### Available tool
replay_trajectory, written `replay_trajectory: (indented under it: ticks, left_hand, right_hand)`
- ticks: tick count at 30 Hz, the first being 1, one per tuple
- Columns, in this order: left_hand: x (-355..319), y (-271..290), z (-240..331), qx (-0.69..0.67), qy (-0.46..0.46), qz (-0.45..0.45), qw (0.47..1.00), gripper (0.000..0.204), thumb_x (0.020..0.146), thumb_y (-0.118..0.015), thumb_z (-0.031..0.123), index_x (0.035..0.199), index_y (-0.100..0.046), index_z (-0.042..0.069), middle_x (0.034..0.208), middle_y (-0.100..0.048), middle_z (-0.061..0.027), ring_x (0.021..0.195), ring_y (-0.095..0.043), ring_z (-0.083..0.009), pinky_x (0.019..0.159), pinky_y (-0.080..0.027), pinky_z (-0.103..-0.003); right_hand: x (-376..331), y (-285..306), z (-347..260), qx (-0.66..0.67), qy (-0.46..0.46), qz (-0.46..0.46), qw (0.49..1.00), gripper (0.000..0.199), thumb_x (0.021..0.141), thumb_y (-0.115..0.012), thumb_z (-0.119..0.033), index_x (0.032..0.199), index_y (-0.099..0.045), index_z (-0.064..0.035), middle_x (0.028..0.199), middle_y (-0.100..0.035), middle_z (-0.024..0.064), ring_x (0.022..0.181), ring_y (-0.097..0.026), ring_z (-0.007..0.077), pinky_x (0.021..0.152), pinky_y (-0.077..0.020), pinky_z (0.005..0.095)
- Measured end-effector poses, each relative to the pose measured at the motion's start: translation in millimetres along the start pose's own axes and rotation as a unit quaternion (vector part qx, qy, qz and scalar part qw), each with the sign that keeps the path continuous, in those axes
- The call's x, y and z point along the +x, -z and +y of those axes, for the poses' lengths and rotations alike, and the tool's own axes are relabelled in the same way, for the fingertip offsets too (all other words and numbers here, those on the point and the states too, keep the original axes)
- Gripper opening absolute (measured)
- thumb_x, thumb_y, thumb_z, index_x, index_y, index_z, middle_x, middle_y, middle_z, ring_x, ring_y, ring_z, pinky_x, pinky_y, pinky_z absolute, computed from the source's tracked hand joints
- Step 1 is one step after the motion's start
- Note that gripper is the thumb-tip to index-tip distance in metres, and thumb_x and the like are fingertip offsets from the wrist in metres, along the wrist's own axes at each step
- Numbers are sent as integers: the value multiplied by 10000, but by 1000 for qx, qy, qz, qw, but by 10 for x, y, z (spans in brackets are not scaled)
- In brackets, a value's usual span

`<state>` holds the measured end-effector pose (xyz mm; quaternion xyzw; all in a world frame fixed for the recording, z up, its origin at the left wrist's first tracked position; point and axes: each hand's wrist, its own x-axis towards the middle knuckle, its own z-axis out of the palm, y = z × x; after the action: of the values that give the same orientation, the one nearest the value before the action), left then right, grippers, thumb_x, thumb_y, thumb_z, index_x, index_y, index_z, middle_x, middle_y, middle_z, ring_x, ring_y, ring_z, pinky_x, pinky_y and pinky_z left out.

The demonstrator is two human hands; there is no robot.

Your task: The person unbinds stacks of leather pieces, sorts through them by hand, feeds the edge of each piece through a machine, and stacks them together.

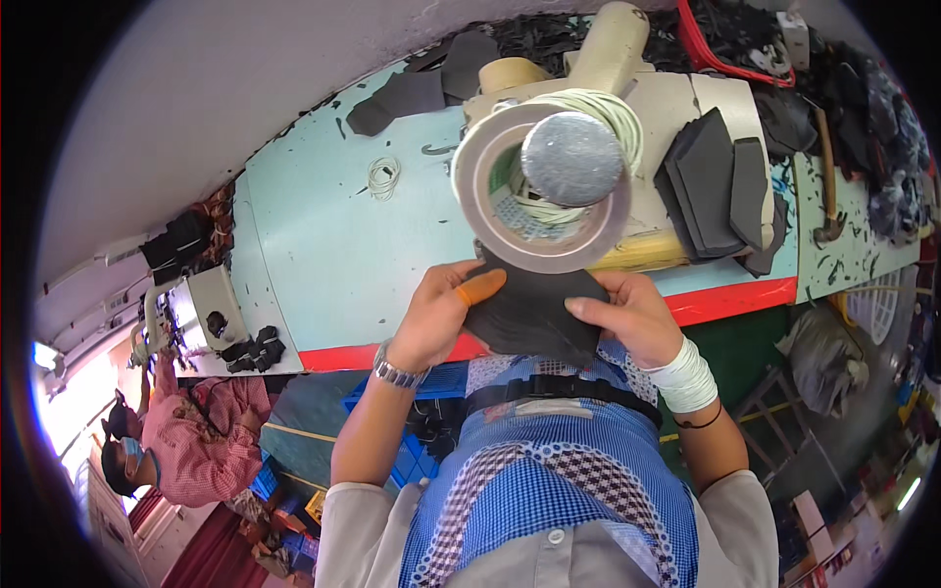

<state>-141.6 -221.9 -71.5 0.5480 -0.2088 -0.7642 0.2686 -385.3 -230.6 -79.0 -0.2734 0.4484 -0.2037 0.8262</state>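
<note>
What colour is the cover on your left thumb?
Orange, on the left hand thumb pressing the black piece; the head view shows it.

Pale mint-blue worktop with a bright red front edge, black piece in both hands, orange cot on one of the left fingers, cream tape roll, blue-and-white checked apron, white wrap on the right wrist.

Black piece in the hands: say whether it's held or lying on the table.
Held. Left hand and right hand pinch the black piece at its edges, off the table.
</note>
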Motion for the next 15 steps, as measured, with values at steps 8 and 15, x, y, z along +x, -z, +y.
replay_trajectory:
  ticks: [8,15]
  left_hand:
    - [131,-24,-168,108,-87,41,990,412,996,-532,300,1041,-635,-96,815,-699,-110,721,-695,-154,641,-563,-271]
    - [68,6,71,56,13,-36,998,385,979,-552,260,1081,-612,-107,887,-705,-161,646,-700,-187,511,-576,-257]
  right_hand:
    - [-120,25,-81,21,48,104,993,327,834,-692,-73,1112,-632,89,979,-683,80,869,-627,117,785,-502,249]
    - [-198,-2,-53,5,66,138,988,265,845,-651,-20,1089,-624,79,1012,-679,82,896,-619,118,823,-493,259]
